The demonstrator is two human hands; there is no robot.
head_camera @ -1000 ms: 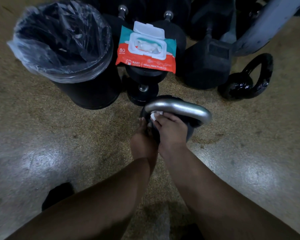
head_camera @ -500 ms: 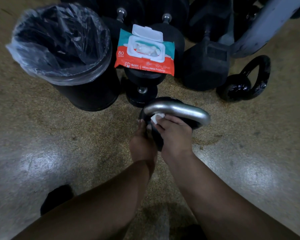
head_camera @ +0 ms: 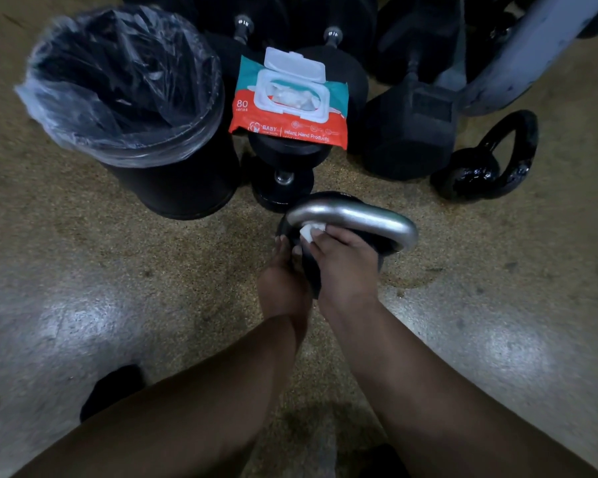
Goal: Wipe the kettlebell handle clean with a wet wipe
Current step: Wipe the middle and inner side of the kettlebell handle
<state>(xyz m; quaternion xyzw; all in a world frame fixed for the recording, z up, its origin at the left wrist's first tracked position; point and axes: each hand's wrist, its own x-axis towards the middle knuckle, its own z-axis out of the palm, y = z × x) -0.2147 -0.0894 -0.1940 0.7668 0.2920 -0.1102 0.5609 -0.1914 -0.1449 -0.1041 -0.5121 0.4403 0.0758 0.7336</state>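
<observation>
Bare floor lies open left, right and near — far side blocked by bin, dumbbells, small kettlebell.

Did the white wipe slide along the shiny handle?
No. The crumpled white wet wipe, pinched by the right hand, sits at the same left bend of the silver kettlebell handle as before.

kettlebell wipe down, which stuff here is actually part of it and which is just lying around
In use:
- silver kettlebell handle
- wet wipe, pressed to the handle by the right hand
- left hand, steadying the kettlebell
- open wet wipe pack

Just lying about:
- lined bin
- black kettlebell
- dumbbells
- hex dumbbell
</observation>
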